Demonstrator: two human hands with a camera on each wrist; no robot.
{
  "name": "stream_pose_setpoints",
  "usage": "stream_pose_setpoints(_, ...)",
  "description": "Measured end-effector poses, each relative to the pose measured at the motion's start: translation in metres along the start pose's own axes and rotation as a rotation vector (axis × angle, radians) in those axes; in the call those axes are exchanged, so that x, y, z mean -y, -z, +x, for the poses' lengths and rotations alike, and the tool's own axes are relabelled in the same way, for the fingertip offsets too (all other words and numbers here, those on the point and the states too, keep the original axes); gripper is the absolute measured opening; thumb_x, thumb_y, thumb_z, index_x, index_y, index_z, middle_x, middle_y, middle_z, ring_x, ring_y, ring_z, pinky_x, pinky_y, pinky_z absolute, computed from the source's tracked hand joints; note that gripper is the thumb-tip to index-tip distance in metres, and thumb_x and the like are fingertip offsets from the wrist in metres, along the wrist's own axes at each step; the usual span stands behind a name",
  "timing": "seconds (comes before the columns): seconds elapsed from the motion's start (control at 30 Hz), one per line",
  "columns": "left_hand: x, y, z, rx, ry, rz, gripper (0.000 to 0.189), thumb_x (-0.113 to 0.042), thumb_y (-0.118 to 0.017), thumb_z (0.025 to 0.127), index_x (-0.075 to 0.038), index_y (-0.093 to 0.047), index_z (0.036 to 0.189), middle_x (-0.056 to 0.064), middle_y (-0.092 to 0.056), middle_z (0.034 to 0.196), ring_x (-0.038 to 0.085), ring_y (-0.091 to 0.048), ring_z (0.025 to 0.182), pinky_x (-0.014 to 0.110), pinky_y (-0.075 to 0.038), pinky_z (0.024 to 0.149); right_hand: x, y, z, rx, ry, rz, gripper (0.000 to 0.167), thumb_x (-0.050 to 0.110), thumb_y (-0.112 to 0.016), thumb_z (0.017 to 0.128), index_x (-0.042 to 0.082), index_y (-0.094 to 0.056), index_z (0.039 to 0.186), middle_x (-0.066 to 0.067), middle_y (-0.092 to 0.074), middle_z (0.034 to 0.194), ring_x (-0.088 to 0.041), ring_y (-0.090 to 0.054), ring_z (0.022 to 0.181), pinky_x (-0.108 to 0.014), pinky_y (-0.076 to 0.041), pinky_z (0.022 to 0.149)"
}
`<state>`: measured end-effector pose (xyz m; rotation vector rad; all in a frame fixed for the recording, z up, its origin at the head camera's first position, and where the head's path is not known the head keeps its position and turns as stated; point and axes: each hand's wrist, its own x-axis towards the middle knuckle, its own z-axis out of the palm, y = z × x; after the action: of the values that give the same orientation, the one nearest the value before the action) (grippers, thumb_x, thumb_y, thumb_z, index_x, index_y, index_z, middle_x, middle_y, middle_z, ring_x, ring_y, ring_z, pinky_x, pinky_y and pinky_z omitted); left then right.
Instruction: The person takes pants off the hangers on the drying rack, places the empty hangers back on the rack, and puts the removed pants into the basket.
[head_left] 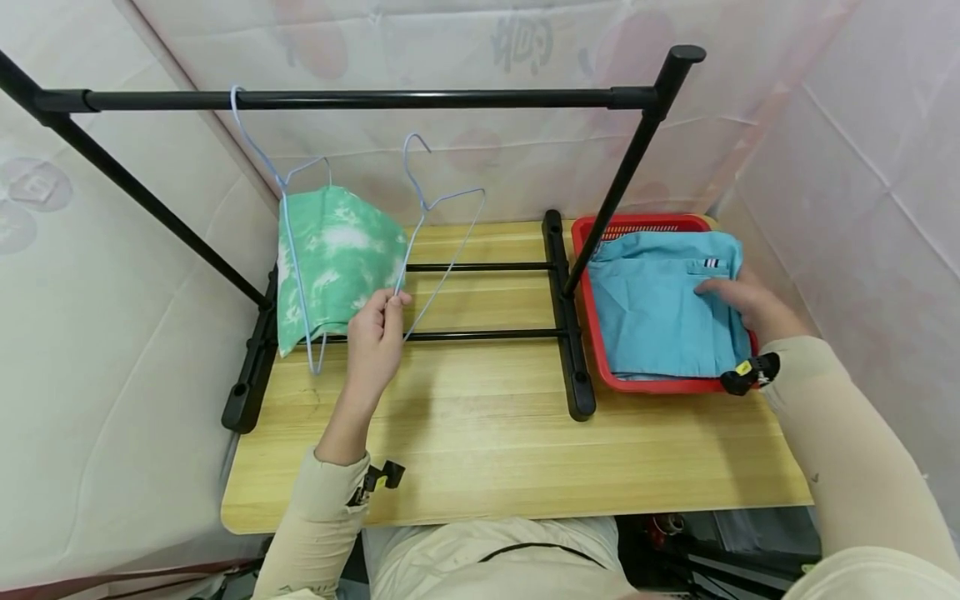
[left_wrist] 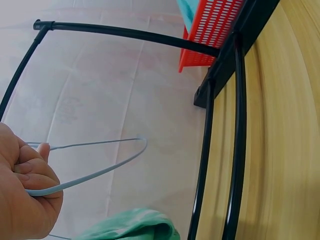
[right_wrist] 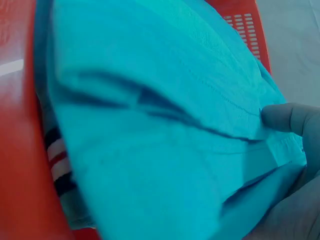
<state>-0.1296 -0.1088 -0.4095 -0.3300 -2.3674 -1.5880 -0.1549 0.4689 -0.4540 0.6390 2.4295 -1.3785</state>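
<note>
My left hand (head_left: 375, 337) grips the side of a light blue wire hanger (head_left: 425, 207), its hook up and free of the rack's bar. That hanger's wire (left_wrist: 90, 176) also runs out of the fist in the left wrist view. My right hand (head_left: 756, 307) pinches the right edge of a folded blue garment (head_left: 652, 308), thumb on top and the other fingers mostly hidden beneath. The garment lies in a red basket (head_left: 592, 333). Left of my left hand, a green-and-white cloth (head_left: 337, 250) hangs with another blue hanger (head_left: 295, 250) hooked over the bar.
A black rack (head_left: 420, 100) stands on the wooden table (head_left: 480, 450), with its top bar across the back and two low crossbars. The basket is right of the rack's right foot (head_left: 577, 383). Pale curtains (head_left: 862, 167) enclose the table. A striped cloth (right_wrist: 59, 165) lies under the blue garment.
</note>
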Motion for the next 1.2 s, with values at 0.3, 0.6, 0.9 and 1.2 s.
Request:
stream_pose_setpoints(0.3,-0.001,-0.001,-0.001,0.002,-0.007,0.008,0.03,-0.016,-0.043,0.107,0.001,-0.068,0.106,0.002,-0.035,0.053,0.008,-0.025,0.042,0.023,-0.021,0.04,0.0,-0.011,0.0,-0.091,0.068,-0.175,0.101,0.034,-0.076,0.089,-0.002,-0.008,0.155,-0.032,-0.025,0.15,-0.05,-0.029,0.128,-0.069,-0.025,0.11)
stream_pose_setpoints(0.6,-0.001,-0.002,-0.002,0.003,0.01,0.014,0.028,-0.016,-0.045,0.106,0.001,-0.069,0.106,0.001,-0.034,0.053,0.006,-0.025,0.043,0.022,-0.021,0.04,-0.004,-0.024,-0.001,-0.173,0.047,-0.422,0.105,0.043,-0.067,0.093,0.006,0.005,0.159,-0.037,-0.023,0.152,-0.056,-0.03,0.127,-0.075,-0.026,0.105)
stream_pose_setpoints(0.9,-0.002,-0.002,-0.003,0.008,-0.002,0.006,0.029,-0.015,-0.045,0.106,0.002,-0.068,0.105,0.002,-0.035,0.054,0.007,-0.026,0.043,0.023,-0.022,0.04,-0.008,-0.031,0.003,-0.382,0.179,-0.459,0.108,0.033,-0.073,0.09,0.021,0.007,0.161,-0.026,-0.016,0.162,-0.054,-0.03,0.136,-0.074,-0.032,0.102)
stream_pose_setpoints(1.2,-0.004,-0.002,-0.003,0.011,-0.001,0.004,0.029,-0.015,-0.045,0.106,0.002,-0.068,0.106,0.001,-0.034,0.053,0.007,-0.026,0.043,0.023,-0.021,0.04,-0.007,-0.052,-0.008,-0.369,0.269,-0.651,0.072,0.024,-0.069,0.092,0.017,-0.033,0.154,-0.029,0.011,0.16,-0.055,0.001,0.143,-0.078,-0.015,0.106)
